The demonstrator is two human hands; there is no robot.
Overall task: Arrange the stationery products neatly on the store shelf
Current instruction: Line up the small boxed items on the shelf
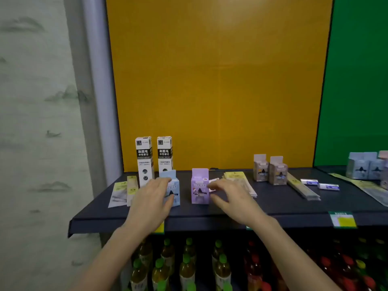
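On the dark shelf (294,206) stand a pale blue box (175,189) and a purple box (199,189), side by side near the front. My left hand (154,199) grips the blue box from its left side, thumb across its front. My right hand (228,195) is at the purple box's right edge with fingers spread and curved; whether it touches the box is unclear. Two tall white-and-black refill boxes (154,158) stand behind. Flat yellow-topped packets (123,192) lie at the left.
Two brown boxes (269,171) stand at the right, with a long packet (302,189) and two small erasers (320,184) beside them. More packets (237,178) lie behind my right hand. Bluish boxes (365,166) sit far right. Drink bottles (186,267) fill the shelf below.
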